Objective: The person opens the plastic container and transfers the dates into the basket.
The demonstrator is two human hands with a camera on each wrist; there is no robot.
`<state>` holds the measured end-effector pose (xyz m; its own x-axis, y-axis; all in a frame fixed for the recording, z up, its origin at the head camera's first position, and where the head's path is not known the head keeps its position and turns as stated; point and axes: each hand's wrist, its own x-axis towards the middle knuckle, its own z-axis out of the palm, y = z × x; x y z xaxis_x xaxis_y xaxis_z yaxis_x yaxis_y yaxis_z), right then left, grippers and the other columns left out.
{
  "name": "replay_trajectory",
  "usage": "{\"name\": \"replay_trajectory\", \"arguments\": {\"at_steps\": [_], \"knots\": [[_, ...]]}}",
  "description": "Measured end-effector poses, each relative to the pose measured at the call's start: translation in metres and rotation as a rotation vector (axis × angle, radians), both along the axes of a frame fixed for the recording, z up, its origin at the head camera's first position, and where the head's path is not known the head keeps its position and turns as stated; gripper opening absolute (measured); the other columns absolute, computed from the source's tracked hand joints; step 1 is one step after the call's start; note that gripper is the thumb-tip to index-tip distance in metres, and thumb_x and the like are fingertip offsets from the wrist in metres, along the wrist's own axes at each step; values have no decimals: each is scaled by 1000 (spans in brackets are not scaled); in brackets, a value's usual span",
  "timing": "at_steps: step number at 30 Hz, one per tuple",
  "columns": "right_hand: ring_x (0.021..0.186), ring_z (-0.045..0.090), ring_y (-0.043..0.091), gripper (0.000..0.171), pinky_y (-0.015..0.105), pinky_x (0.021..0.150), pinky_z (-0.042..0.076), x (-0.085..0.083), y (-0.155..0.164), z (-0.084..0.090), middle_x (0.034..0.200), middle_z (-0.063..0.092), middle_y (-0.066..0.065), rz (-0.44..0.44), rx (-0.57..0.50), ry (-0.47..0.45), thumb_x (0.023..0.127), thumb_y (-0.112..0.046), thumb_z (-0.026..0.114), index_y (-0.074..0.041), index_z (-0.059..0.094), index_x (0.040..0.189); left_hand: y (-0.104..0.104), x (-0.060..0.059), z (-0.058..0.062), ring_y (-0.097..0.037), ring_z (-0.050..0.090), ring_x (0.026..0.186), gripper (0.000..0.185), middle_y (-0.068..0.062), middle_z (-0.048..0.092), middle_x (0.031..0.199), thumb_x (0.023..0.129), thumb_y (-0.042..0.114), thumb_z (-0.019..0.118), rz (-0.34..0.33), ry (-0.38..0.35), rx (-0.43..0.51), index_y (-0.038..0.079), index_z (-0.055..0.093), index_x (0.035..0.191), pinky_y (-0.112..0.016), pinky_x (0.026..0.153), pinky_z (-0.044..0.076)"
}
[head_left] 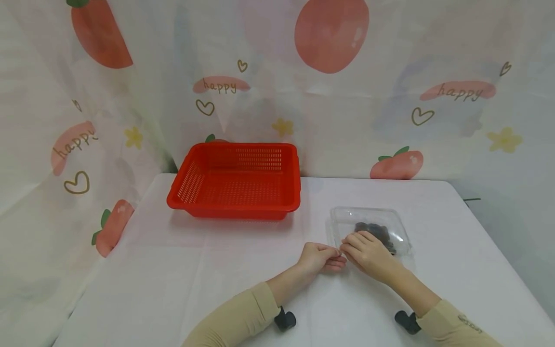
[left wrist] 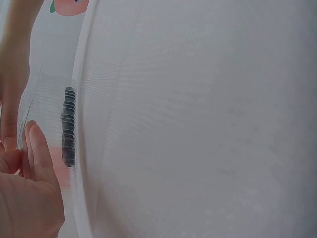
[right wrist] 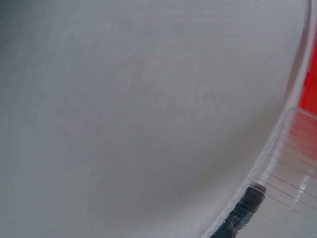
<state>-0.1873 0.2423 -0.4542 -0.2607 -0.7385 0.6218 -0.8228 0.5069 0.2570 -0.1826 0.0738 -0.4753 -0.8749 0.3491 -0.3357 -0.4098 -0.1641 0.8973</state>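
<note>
A clear plastic clamshell box (head_left: 377, 216) holding dark round pieces (head_left: 381, 232) lies on the white table, right of centre. Both hands meet at its near left corner. My left hand (head_left: 334, 257) has its fingers curled and pinches the box's edge there. My right hand (head_left: 348, 246) lies over the front of the lid, its fingertips pinching the same corner. In the left wrist view, my left hand (left wrist: 29, 163) sits against the ribbed box wall (left wrist: 49, 109), with the dark pieces (left wrist: 68, 126) behind it. The right wrist view catches only the box (right wrist: 290, 183) and dark pieces (right wrist: 246, 207), not the hand.
A red perforated basket (head_left: 236, 193) stands at the back of the table, left of the box. A curtain printed with fruit hangs behind and to the left. The table (head_left: 195, 270) is covered in white cloth; its edges run near left and right.
</note>
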Motion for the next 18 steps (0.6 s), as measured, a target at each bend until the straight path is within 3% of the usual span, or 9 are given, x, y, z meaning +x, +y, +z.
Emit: {"name": "replay_trajectory", "arguments": {"at_steps": [4, 9, 18], "knots": [[77, 56, 20, 40, 34, 74, 42, -1, -3, 3, 83, 57, 6, 28, -54, 28, 100, -18, 34, -4, 63, 77, 0, 1, 0, -30, 68, 74, 15, -21, 68, 80, 85, 1, 58, 5, -1, -2, -11, 67, 91, -34, 63, 53], [76, 56, 22, 35, 36, 72, 42, -7, -9, 20, 83, 58, 7, 33, -148, 42, 98, -18, 39, -2, 64, 80, -1, 2, -2, -30, 68, 73, 17, -21, 68, 80, 85, 1, 58, 7, 9, 2, -12, 66, 92, -35, 64, 53], [74, 56, 21, 38, 38, 71, 43, -14, -8, 36, 82, 57, 6, 4, -97, 80, 100, -20, 35, -2, 64, 81, -2, 2, 0, -29, 68, 74, 17, -19, 68, 80, 85, 2, 59, 14, -13, 3, -11, 66, 93, -35, 63, 53]]}}
